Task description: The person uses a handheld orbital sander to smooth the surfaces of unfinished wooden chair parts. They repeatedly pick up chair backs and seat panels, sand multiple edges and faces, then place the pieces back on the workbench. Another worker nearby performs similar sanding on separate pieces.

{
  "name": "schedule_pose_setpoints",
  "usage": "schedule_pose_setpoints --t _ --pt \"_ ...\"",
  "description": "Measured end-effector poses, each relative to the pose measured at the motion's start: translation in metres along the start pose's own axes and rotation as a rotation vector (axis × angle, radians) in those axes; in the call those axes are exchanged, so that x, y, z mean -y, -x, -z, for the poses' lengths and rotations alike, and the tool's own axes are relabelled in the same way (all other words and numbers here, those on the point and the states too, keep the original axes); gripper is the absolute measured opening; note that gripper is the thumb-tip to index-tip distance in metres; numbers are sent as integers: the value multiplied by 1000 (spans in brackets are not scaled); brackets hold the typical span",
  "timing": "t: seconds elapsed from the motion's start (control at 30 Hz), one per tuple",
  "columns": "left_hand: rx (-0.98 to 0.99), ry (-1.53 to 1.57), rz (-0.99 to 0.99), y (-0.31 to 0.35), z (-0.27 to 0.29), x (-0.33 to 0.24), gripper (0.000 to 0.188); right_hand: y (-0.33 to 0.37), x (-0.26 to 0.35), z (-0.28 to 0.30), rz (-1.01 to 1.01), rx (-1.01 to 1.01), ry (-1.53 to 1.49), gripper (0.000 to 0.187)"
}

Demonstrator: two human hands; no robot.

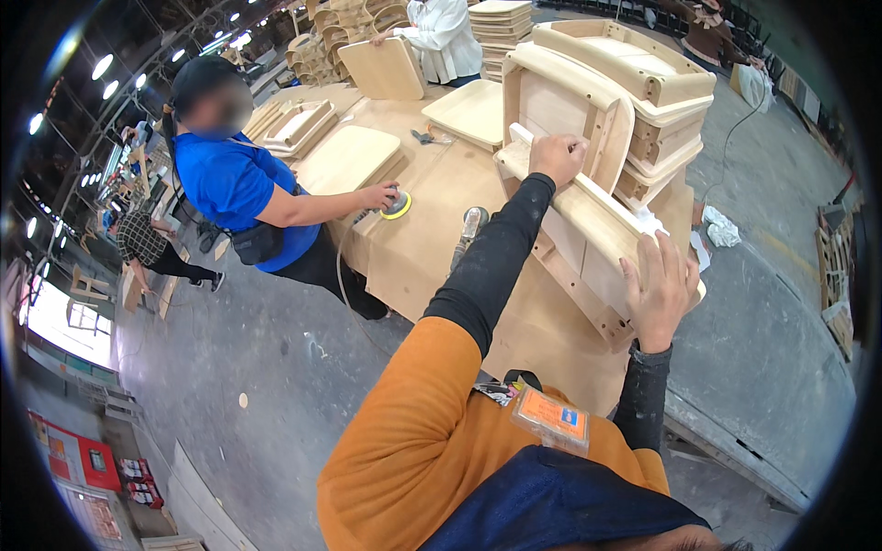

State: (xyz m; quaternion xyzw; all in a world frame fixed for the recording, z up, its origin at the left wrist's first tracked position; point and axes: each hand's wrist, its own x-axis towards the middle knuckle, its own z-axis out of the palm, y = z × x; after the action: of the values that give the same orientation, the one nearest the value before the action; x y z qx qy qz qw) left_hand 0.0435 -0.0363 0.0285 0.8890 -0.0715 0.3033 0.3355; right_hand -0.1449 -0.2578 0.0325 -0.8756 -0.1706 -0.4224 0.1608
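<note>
A pale wooden seat frame (602, 225) rests tilted on the brown-covered table, its rounded edge facing up. At its far end my left hand (559, 158) is closed in a fist over the edge; whatever it holds, if anything, is hidden. My right hand (663, 285) lies with fingers stretched on the frame's near end. Something white (650, 223) shows beside the fingertips of my right hand, too unclear to name. Behind my left hand another seat frame (551, 92) leans against the stack.
Stacked seat frames (666, 119) stand at the far right. A sander (473, 225) lies left of my left forearm. Across the table a person in blue (225, 184) holds a yellow-rimmed sander (397, 206). Flat seat panels (349, 161) lie beyond; another person (446, 41) holds a panel upright.
</note>
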Motion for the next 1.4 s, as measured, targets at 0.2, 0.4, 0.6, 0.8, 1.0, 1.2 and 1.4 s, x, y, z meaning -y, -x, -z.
schedule_pose_setpoints --t 0.2,0.4,0.6,0.8,1.0,1.2,1.4 --pt "42 19 7 -1 1 2 24 1 0 -1 9 -5 -7 41" --pt "31 13 -22 -3 2 6 24 -1 2 -2 -1 -7 1 41" --pt "40 80 27 -5 -3 13 24 -2 5 -5 -15 1 17 39" --pt "45 111 41 -6 -1 15 23 -6 9 -7 -22 4 67 38" --pt "-14 42 -38 -5 -4 20 27 -6 10 -8 3 -25 69 39" --pt "-1 29 11 -4 0 22 28 -6 17 -9 14 -14 103 39" --pt "32 51 54 -1 9 23 25 -4 26 -7 4 8 86 39"
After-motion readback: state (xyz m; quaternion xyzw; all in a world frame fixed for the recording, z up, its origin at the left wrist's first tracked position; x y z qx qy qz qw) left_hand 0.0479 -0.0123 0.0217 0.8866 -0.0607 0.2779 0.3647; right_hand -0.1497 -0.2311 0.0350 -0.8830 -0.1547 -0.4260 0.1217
